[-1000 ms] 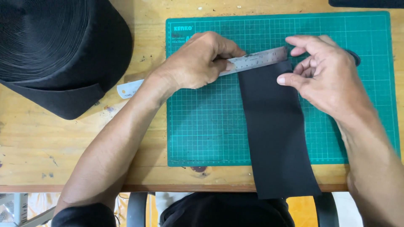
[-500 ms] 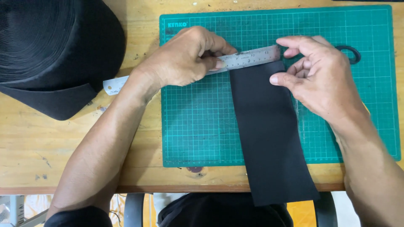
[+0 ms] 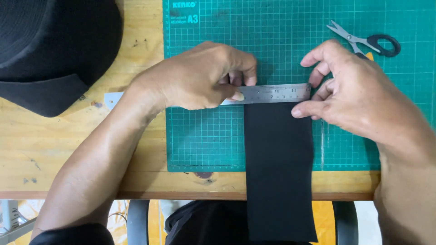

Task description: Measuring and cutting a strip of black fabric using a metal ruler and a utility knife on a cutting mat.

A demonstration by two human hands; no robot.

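A steel ruler lies across the top end of a black fabric strip on a green cutting mat. My left hand presses down on the ruler's left part, fingers curled over it. My right hand touches the ruler's right end, its thumb at the strip's right edge. The strip runs toward me and hangs over the table's front edge.
Black-handled scissors lie on the mat at the upper right, just beyond my right hand. A large roll of black webbing sits on the wooden table at the upper left. A chair frame shows below the table edge.
The view has shifted, so the mat and strip sit lower and the scissors are fully in sight. Both hands stay on the ruler; the right thumb has settled against the strip's edge.
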